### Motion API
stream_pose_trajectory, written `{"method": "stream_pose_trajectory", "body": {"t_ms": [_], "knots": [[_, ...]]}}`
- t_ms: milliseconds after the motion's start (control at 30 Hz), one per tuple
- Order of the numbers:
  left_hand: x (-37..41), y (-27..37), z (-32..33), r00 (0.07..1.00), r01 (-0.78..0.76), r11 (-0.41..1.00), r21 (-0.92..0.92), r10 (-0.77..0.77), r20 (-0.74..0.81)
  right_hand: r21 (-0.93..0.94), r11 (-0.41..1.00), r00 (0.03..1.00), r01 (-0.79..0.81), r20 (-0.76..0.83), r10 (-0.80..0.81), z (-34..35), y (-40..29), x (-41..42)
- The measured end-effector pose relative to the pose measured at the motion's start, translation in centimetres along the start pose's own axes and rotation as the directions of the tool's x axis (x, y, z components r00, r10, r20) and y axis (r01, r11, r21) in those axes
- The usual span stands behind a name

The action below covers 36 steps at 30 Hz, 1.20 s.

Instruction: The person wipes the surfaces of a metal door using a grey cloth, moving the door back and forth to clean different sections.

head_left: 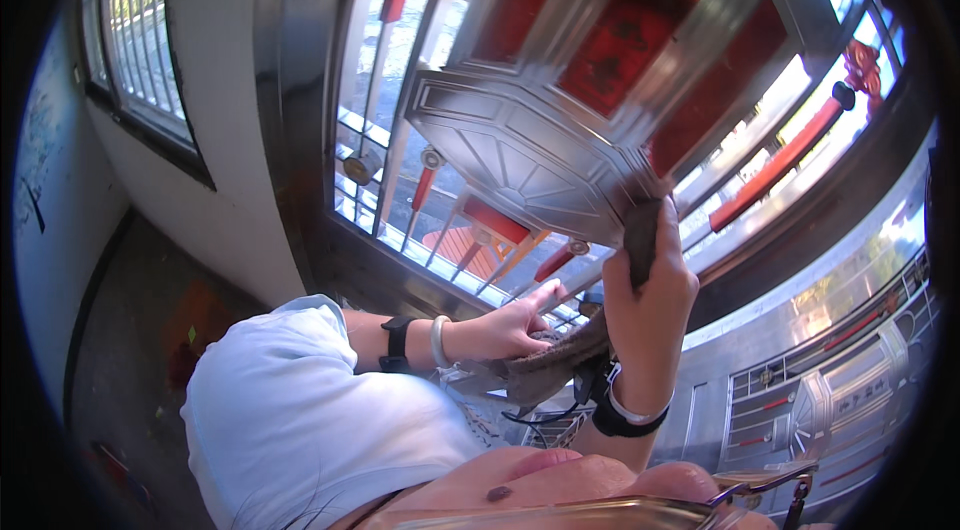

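My right hand (652, 297) grips a brown cloth (641, 237) and presses it to the lower right edge of a stainless steel door panel (517, 147) with red insets. More of the cloth hangs below that hand. Farther left, my left hand (514, 327) reaches in with its index finger extended along a thin metal bar (585, 279) of the gate. Its thumb is beside the hanging cloth. Whether those fingers close on the bar or on the cloth is unclear.
Upright bars with red sleeves (739, 200) flank the panel. Through the gaps, a round orange-brown slatted object (457, 249) shows outside. A white wall (217, 80) with a barred window (142, 27) stands left. Another metal gate (825, 395) lies at lower right. A dark cable (540, 421) hangs near my right wrist.
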<state>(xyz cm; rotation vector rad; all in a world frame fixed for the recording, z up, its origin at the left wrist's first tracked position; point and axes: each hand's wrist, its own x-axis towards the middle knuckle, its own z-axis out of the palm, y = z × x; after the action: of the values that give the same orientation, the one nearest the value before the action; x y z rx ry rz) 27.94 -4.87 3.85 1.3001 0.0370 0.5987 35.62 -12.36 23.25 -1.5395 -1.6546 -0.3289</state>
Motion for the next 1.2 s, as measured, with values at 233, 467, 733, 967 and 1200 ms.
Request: {"method": "stream_pose_trajectory", "body": {"t_ms": [233,467,733,967,1200], "knots": [[-0.5,1.2,-0.4,0.997,0.022,0.986,0.165,-0.034,0.069,-0.077,0.997,0.99,0.02,-0.139,-0.03,1.3,0.0,-2.3],[-0.8,-0.6,-1.3,0.999,-0.036,0.932,0.362,0.031,0.018,-0.09,0.983,0.912,0.158,-0.369,-0.181,3.6,1.8,-4.5],[-4.7,1.5,-2.1,0.984,-0.055,0.959,-0.278,0.099,0.146,0.044,0.892,0.891,0.449,0.051,-0.451,6.1,-8.6,0.1],[-7.9,-0.2,-5.8,0.974,-0.045,0.668,-0.742,0.194,0.116,-0.178,0.899,0.916,0.4,0.105,-0.387,12.3,-13.8,4.7],[-11.6,3.5,-6.4,0.979,-0.131,0.818,-0.56,0.196,0.056,-0.466,0.788,0.915,0.403,0.234,-0.33,11.7,-14.4,2.7]]}}
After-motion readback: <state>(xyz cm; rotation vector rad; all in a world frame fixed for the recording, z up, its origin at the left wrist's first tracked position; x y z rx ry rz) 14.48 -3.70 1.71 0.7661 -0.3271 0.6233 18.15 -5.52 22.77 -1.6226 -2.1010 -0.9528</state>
